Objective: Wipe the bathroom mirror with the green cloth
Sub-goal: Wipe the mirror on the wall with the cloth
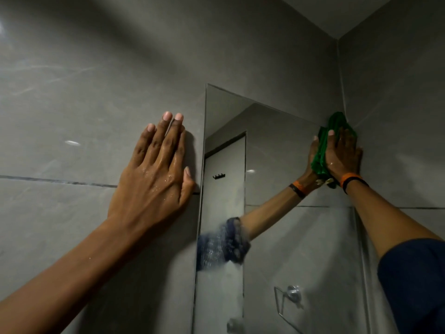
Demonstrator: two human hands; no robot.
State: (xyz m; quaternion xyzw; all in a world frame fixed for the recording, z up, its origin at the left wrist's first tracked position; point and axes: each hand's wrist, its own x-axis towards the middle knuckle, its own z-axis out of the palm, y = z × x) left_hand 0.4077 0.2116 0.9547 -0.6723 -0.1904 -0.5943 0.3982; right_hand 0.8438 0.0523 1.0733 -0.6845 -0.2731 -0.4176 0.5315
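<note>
A frameless rectangular mirror hangs on the grey tiled wall, right of centre. My right hand presses the bunched green cloth flat against the mirror's upper right corner, next to the wall corner. The cloth sticks out above and left of my fingers. My left hand lies flat and wet on the tiles just left of the mirror's edge, fingers spread upward, holding nothing. The mirror reflects my right arm and the cloth.
Grey tiled walls meet in a corner right beside the mirror. The mirror reflects a door with a black hook rack and a chrome towel ring. An orange and black band circles my right wrist.
</note>
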